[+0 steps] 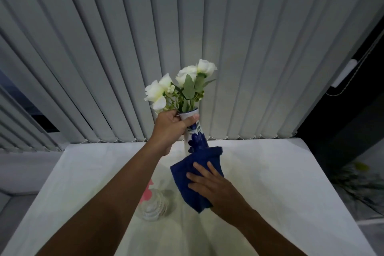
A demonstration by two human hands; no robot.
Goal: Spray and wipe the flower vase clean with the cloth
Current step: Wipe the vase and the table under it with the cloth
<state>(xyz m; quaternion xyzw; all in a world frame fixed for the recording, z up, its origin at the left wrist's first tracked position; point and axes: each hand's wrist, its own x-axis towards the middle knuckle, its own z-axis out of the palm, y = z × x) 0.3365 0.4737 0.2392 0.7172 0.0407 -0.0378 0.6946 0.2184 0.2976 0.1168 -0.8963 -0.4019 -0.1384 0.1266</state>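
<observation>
I had the vase (192, 131) off the table (270, 183), pinched at its neck by my left hand (169, 125), fingers wrapped and thumb across the white rim just under the flowers (182, 85); that hand was closed tight on the neck and carried all the weight. The vase's long axis ran from the mouth at upper left down to the base at lower right, tilted away from upright, so the body leaned toward my right side; the base itself I could not see, since the cloth (195, 181) covered it.

My right hand (209, 185) lay flat against the blue cloth, fingers spread and pressing it onto the lower body of the vase; it was not curled round anything that I could make out, more a palm-and-fingers press with the cloth between skin and ceramic. The cloth's upper edge bunched against the blue painted pattern, well below the left thumb.

As I judged it, the wipe had to run along that tilted axis, upward from the base toward the neck, and the right hand was the nearer one for it; the left merely needed to hold steady. The spray bottle (152, 206), clear and ribbed, stood on the table below the left forearm, apart from both hands.
</observation>
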